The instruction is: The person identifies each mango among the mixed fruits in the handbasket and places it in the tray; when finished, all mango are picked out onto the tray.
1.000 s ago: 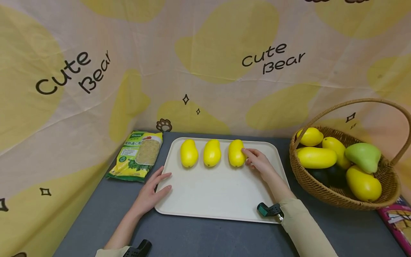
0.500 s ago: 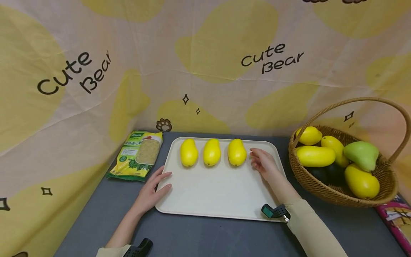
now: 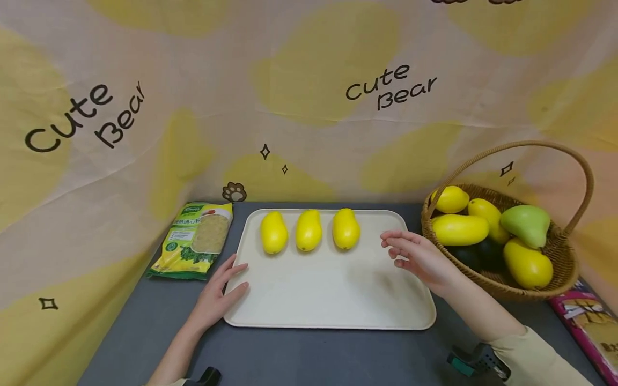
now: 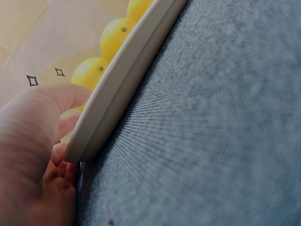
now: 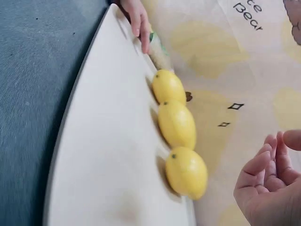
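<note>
Three oblong yellow fruits, the left one (image 3: pixel 274 232), the middle one (image 3: pixel 309 230) and the right one (image 3: pixel 346 229), lie in a row along the back of a cream tray (image 3: pixel 309 300). My left hand (image 3: pixel 219 292) rests at the tray's left edge, fingers spread over the rim; the left wrist view shows its thumb (image 4: pixel 73 95) at the rim. Over the tray's right side hovers my right hand (image 3: pixel 420 260), fingers loosely bent, holding nothing. In the right wrist view, thumb and fingertips stand close together with nothing between them.
A wicker basket (image 3: pixel 502 295) with a tall handle stands at the right, filled with yellow fruits, a green pear-shaped one (image 3: pixel 526 225) and dark ones. Left of the tray lies a yellow-green food packet (image 3: pixel 193 241). A purple packet (image 3: pixel 586 321) lies at the right edge.
My right hand has let go of the right yellow fruit and moved right, toward the basket. The left hand has stayed at the tray's edge. The head view has turned slightly right.
</note>
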Motion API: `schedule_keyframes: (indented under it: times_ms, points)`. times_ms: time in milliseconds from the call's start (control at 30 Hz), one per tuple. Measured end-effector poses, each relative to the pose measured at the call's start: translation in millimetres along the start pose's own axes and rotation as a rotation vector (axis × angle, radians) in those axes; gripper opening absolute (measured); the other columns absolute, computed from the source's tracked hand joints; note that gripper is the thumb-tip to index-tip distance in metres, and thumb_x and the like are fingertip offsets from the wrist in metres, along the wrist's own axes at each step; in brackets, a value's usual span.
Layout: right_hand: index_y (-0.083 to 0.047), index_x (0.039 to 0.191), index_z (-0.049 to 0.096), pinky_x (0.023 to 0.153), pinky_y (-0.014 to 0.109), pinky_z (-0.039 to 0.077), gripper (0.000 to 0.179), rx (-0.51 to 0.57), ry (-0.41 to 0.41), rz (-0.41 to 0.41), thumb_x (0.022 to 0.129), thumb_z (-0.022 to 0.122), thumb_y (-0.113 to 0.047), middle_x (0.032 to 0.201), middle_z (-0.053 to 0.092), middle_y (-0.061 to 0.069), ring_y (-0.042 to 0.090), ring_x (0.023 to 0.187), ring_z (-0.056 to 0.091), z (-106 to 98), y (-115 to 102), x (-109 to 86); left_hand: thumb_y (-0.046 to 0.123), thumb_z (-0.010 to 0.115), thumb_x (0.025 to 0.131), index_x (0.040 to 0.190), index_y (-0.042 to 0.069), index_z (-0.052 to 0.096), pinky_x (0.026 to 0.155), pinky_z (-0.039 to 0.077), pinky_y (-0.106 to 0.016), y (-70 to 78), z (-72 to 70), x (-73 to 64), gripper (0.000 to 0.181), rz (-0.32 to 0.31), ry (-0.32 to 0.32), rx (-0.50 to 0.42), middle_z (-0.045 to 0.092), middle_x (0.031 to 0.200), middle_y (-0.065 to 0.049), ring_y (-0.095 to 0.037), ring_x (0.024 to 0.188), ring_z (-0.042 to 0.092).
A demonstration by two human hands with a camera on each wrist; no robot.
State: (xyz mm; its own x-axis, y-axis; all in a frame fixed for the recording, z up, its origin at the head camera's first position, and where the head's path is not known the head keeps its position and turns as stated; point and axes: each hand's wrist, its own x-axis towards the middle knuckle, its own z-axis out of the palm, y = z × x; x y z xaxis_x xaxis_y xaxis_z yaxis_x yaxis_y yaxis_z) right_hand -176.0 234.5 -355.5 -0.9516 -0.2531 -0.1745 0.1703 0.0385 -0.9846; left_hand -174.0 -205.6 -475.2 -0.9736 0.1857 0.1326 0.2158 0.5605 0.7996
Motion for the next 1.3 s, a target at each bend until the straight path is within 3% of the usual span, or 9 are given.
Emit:
schedule_keyframes:
  times_ms: [200, 300, 433, 567, 767, 967, 1100, 1200, 1300]
  points:
    - [-0.007, 0.118, 0.06, 0.072, 0.028, 0.048, 0.025, -0.394, -0.004, -0.148, 0.101, 0.055, -0.025, 0.105, 0.061, 0.008, 0.022, 0.085, 0.053, -32.8, -29.5, -34.0, 0.033, 0.066, 0.093, 0.141, 0.008, 0.051, 0.104, 0.021, -0.07, 6.7, 0.3, -1.5, 0.056, 0.014, -0.034, 0.084, 0.018, 0.159, -0.018, -0.045, 0.142, 0.017]
    - [-0.008, 0.12, 0.062, 0.071, 0.028, 0.049, 0.025, -0.681, 0.031, -0.24, 0.1, 0.056, -0.023, 0.11, 0.064, 0.009, 0.019, 0.089, 0.057, -60.5, -49.8, -43.9, 0.037, 0.067, 0.092, 0.143, 0.008, 0.048, 0.103, 0.017, -0.071, 9.3, 2.2, -0.8, 0.062, 0.005, -0.049, 0.128, 0.014, 0.16, -0.019, -0.047, 0.142, 0.013]
    - [-0.015, 0.119, 0.066, 0.076, 0.032, 0.05, 0.023, -1.07, 0.094, -0.299, 0.099, 0.058, -0.023, 0.115, 0.065, 0.003, 0.019, 0.099, 0.059, -96.6, -76.8, -41.3, 0.042, 0.066, 0.091, 0.145, 0.009, 0.045, 0.103, 0.015, -0.073, 9.1, 1.8, -2.0, 0.066, -0.02, -0.06, 0.172, 0.009, 0.161, -0.018, -0.05, 0.142, 0.009]
    - [-0.007, 0.121, 0.065, 0.082, 0.046, 0.049, 0.03, -1.271, 0.032, -0.262, 0.096, 0.062, -0.023, 0.118, 0.065, 0.012, 0.032, 0.104, 0.059, -119.1, -86.5, -23.3, 0.043, 0.066, 0.091, 0.145, 0.01, 0.045, 0.102, 0.016, -0.073, 8.9, 0.9, -2.9, 0.068, -0.037, -0.061, 0.191, 0.007, 0.161, -0.018, -0.05, 0.141, 0.009]
    - [0.006, 0.125, 0.059, 0.094, 0.058, 0.043, 0.046, -1.403, -0.127, -0.255, 0.091, 0.069, -0.022, 0.126, 0.058, 0.026, 0.045, 0.116, 0.053, -127.1, -74.0, 1.8, 0.042, 0.067, 0.091, 0.145, 0.01, 0.046, 0.103, 0.019, -0.071, 7.7, 5.8, -1.8, 0.066, -0.02, -0.057, 0.196, 0.008, 0.161, -0.017, -0.045, 0.142, 0.012]
    - [0.004, 0.133, 0.055, 0.093, 0.06, 0.042, 0.054, -1.44, -0.199, -0.245, 0.09, 0.07, -0.026, 0.125, 0.06, 0.025, 0.048, 0.115, 0.052, -127.0, -62.8, 3.3, 0.041, 0.067, 0.091, 0.144, 0.011, 0.047, 0.103, 0.02, -0.07, 8.1, 9.9, -0.9, 0.065, -0.015, -0.059, 0.203, 0.008, 0.161, -0.017, -0.044, 0.142, 0.013]
    - [-0.003, 0.124, 0.06, 0.089, 0.055, 0.045, 0.049, -1.415, -0.156, -0.23, 0.086, 0.074, -0.031, 0.119, 0.063, 0.016, 0.041, 0.11, 0.056, -129.1, -58.4, -4.8, 0.039, 0.068, 0.091, 0.143, 0.01, 0.048, 0.103, 0.02, -0.071, 10.6, 9.3, -1.4, 0.063, -0.009, -0.054, 0.207, 0.008, 0.161, -0.018, -0.044, 0.142, 0.013]
    - [-0.008, 0.111, 0.059, 0.079, 0.041, 0.046, 0.043, -1.376, -0.079, -0.235, 0.082, 0.079, -0.032, 0.106, 0.06, 0.004, 0.025, 0.094, 0.055, -133.7, -55.4, -12.5, 0.038, 0.068, 0.091, 0.142, 0.01, 0.049, 0.103, 0.02, -0.071, 11.7, 8.7, -1.6, 0.061, 0.0, -0.05, 0.21, 0.009, 0.161, -0.018, -0.045, 0.141, 0.014]
    - [-0.01, 0.102, 0.054, 0.07, 0.034, 0.041, 0.04, -1.354, -0.025, -0.254, 0.08, 0.081, -0.03, 0.097, 0.054, 0.002, 0.018, 0.082, 0.048, -140.5, -52.0, -20.2, 0.036, 0.068, 0.091, 0.142, 0.01, 0.05, 0.103, 0.02, -0.071, 11.0, 8.3, -1.8, 0.06, -0.001, -0.048, 0.217, 0.009, 0.161, -0.019, -0.046, 0.141, 0.014]
